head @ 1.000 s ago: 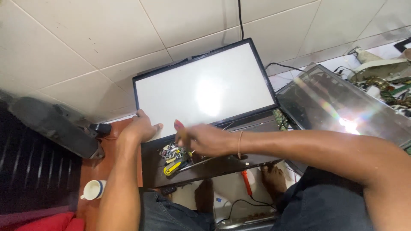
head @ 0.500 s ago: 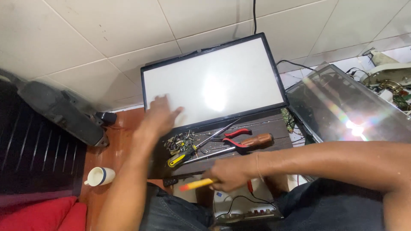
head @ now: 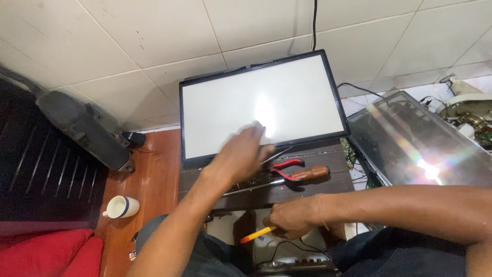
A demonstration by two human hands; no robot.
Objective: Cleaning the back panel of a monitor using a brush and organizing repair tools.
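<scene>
A flat display panel [head: 261, 105] with a white face and a thin black frame leans against the tiled wall. My left hand [head: 241, 156] hovers blurred over its lower edge with fingers spread and holds nothing. My right hand [head: 292, 218] sits lower, near my lap, and is closed around a yellow-handled screwdriver [head: 256, 235] with an orange tip end. On the dark board [head: 328, 179] below the panel lie red-handled pliers [head: 284, 168] and a brown-handled screwdriver [head: 307, 173].
A second panel with a shiny reflective sheet [head: 425, 143] lies to the right, with circuit parts [head: 469, 115] beyond it. A black speaker [head: 84, 128] leans at the left. A white cup [head: 122, 206] stands on the wooden floor, next to a red cushion [head: 46, 254].
My left hand has moved right along the panel's lower edge. My right hand, gripping the yellow screwdriver, has stayed low near my lap. The camera view shifted slightly.
</scene>
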